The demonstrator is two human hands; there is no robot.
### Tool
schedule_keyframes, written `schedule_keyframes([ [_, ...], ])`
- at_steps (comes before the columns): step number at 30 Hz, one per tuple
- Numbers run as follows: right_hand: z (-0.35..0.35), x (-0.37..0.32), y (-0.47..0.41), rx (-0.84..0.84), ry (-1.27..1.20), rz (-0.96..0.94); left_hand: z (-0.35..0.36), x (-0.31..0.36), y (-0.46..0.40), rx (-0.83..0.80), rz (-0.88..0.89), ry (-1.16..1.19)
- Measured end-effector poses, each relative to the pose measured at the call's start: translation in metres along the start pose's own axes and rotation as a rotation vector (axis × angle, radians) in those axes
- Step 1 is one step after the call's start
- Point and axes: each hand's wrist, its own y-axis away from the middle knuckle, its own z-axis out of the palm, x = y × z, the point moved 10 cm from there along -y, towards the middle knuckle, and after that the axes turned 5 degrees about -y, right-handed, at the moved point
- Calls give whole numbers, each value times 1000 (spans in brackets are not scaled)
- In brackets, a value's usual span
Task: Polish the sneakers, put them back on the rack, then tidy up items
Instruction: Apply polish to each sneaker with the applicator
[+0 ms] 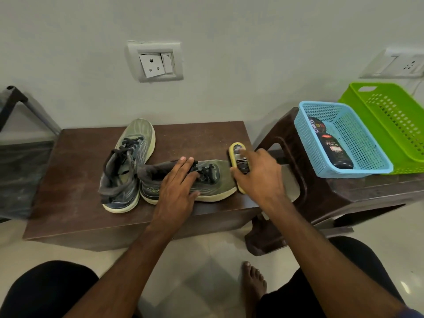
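Sneakers sit on the low brown bench (75,171) in front of you, two of them, grey-green with pale soles and black laces. The far sneaker (128,161) stands with its toe toward the wall and its heel toward you. The near sneaker (206,180) lies across the bench with its toe pointing to your right, its heel just beside the other one's side.

Your left hand (177,184) rests flat on the near sneaker, fingers straight and spread over the laces and tongue, the thumb stretched along the side above the sole (pressing it down, not curled round it). Your right hand (258,173) grips a yellow shoe brush (237,154) at the toe of that sneaker; the thumb and fingers wrap the brush's sides, and the forefinger lies along its top. The brush touches the toe cap.

To your right stands a brown plastic stool (321,198). On it sits a blue basket (367,152) holding a black polish bottle (338,152) and a round polish tin (316,127) behind it. A green basket (394,111) sits just beside the blue one, on its far side. A metal rack (16,99) shows at the left edge. On the wall above the bench is a socket plate (156,61).
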Motion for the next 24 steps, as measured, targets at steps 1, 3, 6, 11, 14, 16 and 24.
schedule_keyframes([
  [1, 11, -14, 6, -43, 5, -62, 0, 0, 0, 2, -3, 0],
  [3, 36, -27, 12, -124, 45, -126, 1, 1, 0, 2, 3, -3],
  [6, 38, -2, -1, -136, 65, 4, 0, 1, 1, -1, 25, -4],
  [11, 7, 19, -6, 27, -21, 120, 0, -2, 3, -11, -6, 6],
  [14, 27, -7, 9, -55, -34, 38, 4, -2, 1, -28, -34, 1],
  [16, 51, -19, 20, -140, -7, -1, 5, 0, 0, -28, -32, -2],
  [24, 47, -9, -11, -122, 53, 28, 7, 7, 7, -49, -6, 4],
])
